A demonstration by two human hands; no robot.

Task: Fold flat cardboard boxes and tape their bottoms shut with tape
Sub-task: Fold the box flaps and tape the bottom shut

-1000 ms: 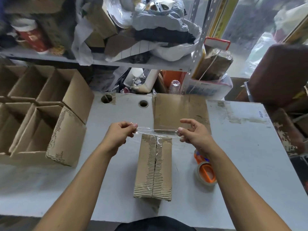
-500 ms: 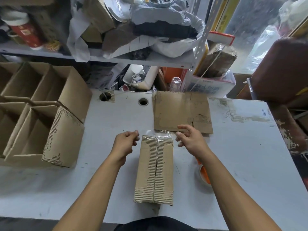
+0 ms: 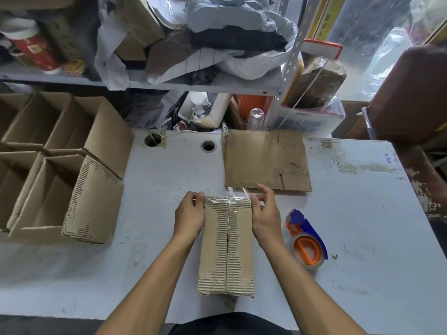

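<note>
**A:** Head view: what shows?

**B:** A box [image 3: 226,245] lies bottom-up mid-table [image 3: 362,238]. The left hand [image 3: 189,217] and right hand [image 3: 264,217] each pinch an end of a clear tape strip [image 3: 227,198] across its far edge.

**A:** What could go wrong?

**B:** I'd say the strip may crease or stick to itself if one hand pulls unevenly. Skewed, it could miss the seam. The dispenser [image 3: 306,240] lies just right; flat cardboard [image 3: 263,159] lies behind.
</note>
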